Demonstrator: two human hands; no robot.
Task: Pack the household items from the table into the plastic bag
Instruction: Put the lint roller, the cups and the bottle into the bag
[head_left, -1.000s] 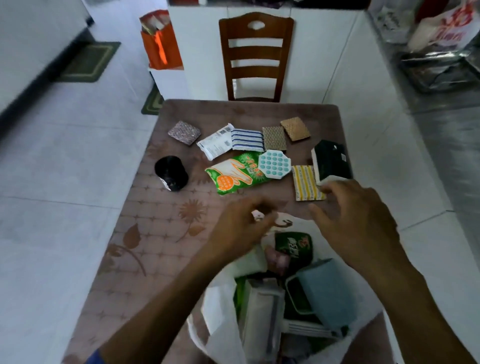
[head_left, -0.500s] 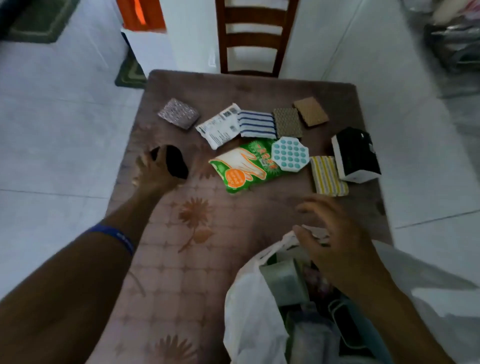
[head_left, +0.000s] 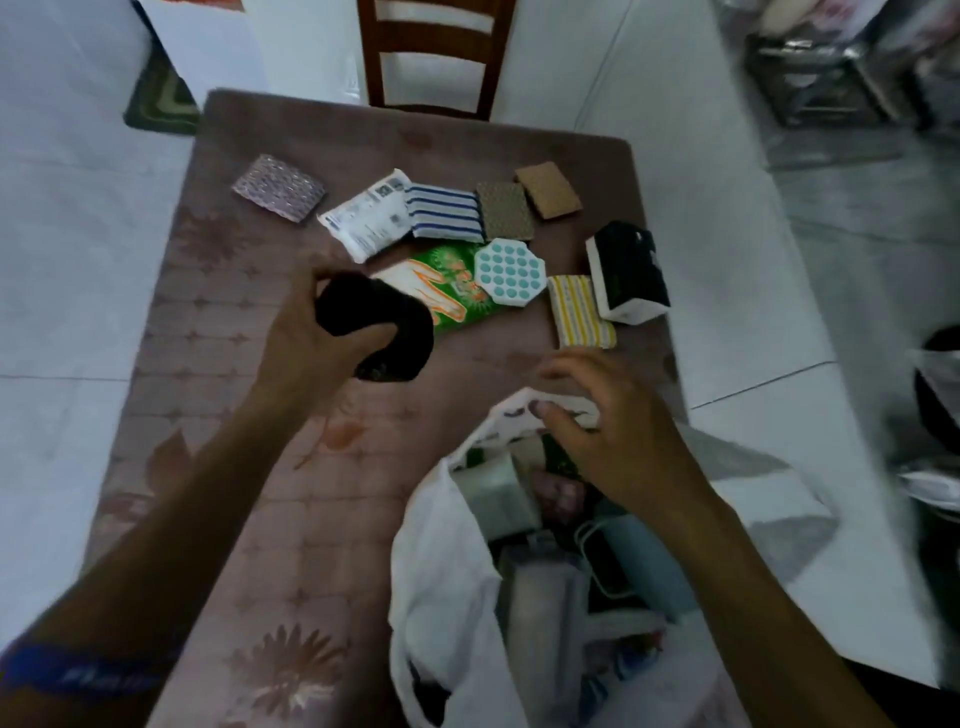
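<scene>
My left hand (head_left: 306, 338) grips a black round item (head_left: 379, 327) and holds it above the table (head_left: 249, 493), left of the bag. A white plastic bag (head_left: 447, 561) stands open at the near right edge with several packed items inside. Over the bag's far rim my right hand (head_left: 618, 431) pinches the plastic. Left on the table are a green glove packet (head_left: 457, 291), a teal-dotted hexagonal pad (head_left: 511, 270), a white pouch (head_left: 363, 218), a blue-striped cloth (head_left: 447, 210), a yellow-striped sponge (head_left: 579, 312) and a black-and-white box (head_left: 626, 270).
A patterned pad (head_left: 278, 187) lies at the table's far left, two brown sponges (head_left: 524, 202) at the far middle. A wooden chair (head_left: 434, 52) stands behind the table. White tiled floor surrounds it; cluttered dark items sit at the far right.
My left hand has lifted the black item off the table's left side and carried it right, toward the bag. My right hand stays at the bag's rim.
</scene>
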